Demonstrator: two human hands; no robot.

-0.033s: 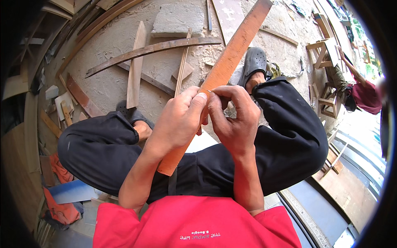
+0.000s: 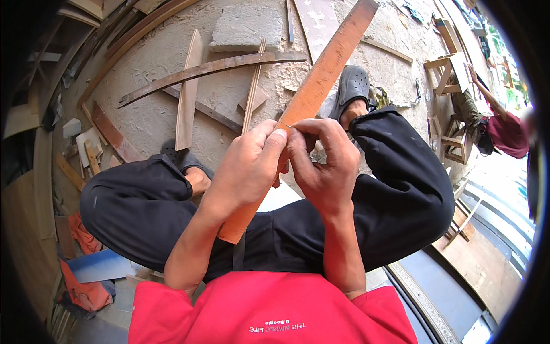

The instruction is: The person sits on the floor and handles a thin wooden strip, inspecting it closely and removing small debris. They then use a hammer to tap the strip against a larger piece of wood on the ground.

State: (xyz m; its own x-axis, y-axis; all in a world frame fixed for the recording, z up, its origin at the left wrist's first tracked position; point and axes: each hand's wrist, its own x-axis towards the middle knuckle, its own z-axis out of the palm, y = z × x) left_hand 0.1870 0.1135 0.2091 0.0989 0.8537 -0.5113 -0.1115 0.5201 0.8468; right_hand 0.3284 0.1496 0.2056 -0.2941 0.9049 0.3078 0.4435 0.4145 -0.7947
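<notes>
While the knees are bent above the concrete floor [image 2: 229, 97], a long orange plank [image 2: 321, 80] is gripped mid-length by the left hand [image 2: 249, 166] and pinched at its edge by the right hand [image 2: 323, 163], fingers closed; its lower end rests at the lap.
</notes>
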